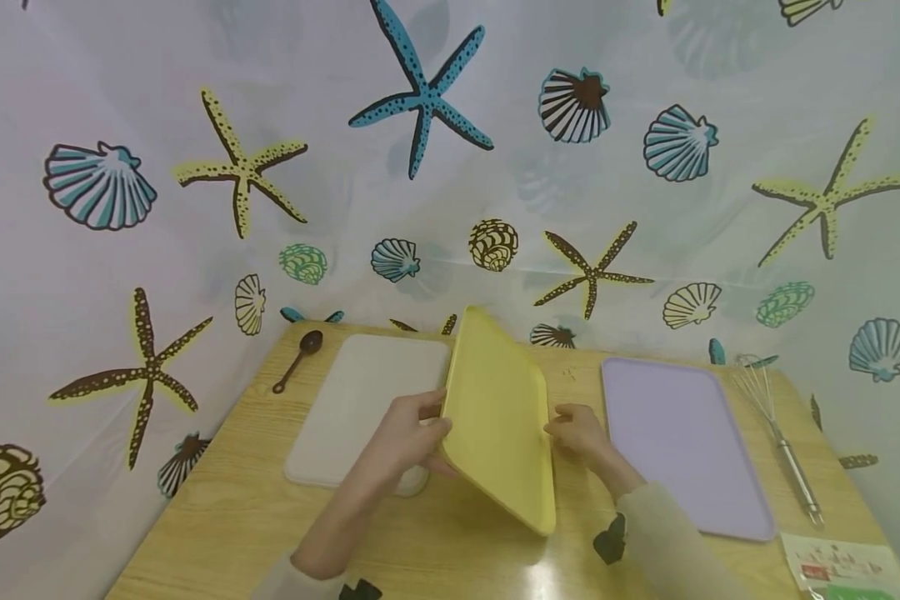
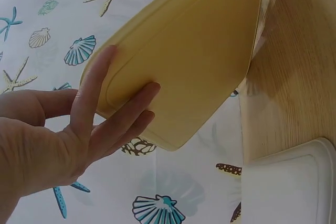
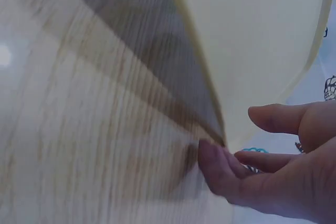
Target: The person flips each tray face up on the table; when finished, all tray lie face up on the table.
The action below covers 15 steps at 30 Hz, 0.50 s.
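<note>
A yellow tray (image 1: 498,408) stands steeply tilted over the middle of the wooden table, its left side raised and its right side low. My left hand (image 1: 408,433) grips the raised edge, with the fingers spread over the tray's underside (image 2: 184,66) in the left wrist view. The thumb lies on the other side. Beside the low edge is my right hand (image 1: 581,429). In the right wrist view its fingertips (image 3: 210,156) are at that edge close to the tabletop, while the thumb stands apart from the tray.
To the left lie a white tray (image 1: 367,392) and a dark brown spoon (image 1: 300,360). A lavender tray (image 1: 682,442) lies to the right, with a metal whisk (image 1: 787,458) beyond it. A printed packet (image 1: 840,562) sits at the near right corner. Behind hangs a shell-patterned curtain (image 1: 480,192).
</note>
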{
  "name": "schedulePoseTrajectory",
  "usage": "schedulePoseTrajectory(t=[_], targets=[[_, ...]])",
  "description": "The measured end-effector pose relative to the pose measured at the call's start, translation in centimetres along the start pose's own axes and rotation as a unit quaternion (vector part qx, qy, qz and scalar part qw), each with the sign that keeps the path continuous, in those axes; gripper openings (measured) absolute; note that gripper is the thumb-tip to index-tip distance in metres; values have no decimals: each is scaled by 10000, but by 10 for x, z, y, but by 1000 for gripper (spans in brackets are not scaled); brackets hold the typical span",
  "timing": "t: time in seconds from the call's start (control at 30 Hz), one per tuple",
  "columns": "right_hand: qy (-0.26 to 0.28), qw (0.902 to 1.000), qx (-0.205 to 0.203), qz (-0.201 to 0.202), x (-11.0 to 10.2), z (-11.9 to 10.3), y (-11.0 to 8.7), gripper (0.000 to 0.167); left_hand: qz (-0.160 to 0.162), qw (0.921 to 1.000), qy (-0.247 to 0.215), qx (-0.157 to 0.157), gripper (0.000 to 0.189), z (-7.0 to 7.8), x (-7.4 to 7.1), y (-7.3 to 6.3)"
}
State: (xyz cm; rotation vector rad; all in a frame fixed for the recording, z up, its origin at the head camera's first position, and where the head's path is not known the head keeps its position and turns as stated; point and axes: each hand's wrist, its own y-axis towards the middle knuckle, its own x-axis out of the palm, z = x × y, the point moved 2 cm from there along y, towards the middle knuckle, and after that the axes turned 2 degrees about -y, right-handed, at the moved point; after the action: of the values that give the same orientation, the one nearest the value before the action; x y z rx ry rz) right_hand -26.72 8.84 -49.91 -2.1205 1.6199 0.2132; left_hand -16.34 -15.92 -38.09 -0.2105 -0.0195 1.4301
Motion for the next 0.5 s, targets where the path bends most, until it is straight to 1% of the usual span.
schedulePoseTrajectory(t=[0.07, 0.13, 0.27, 0.37, 0.43, 0.5], targets=[[232, 9997, 74, -64, -1, 4, 1, 55, 27, 9998, -218, -19, 55, -1, -4, 0], [322, 9992, 148, -184, -1, 7, 1, 55, 47, 9994, -331, -48, 55, -4, -8, 0], [236, 9990, 166, -347, -4, 11, 2, 52, 99, 9983, -543, -194, 54, -10, -15, 1], [656, 9955, 335, -599, -4, 15, 4, 50, 87, 9972, -689, -277, 55, -15, -20, 2], [981, 9913, 516, -709, -5, 19, 6, 48, -33, 9968, -754, -265, 56, -19, -23, 2], [1404, 9842, 694, -827, -4, 21, 7, 49, -209, 9970, -720, -198, 57, -22, -25, 1]])
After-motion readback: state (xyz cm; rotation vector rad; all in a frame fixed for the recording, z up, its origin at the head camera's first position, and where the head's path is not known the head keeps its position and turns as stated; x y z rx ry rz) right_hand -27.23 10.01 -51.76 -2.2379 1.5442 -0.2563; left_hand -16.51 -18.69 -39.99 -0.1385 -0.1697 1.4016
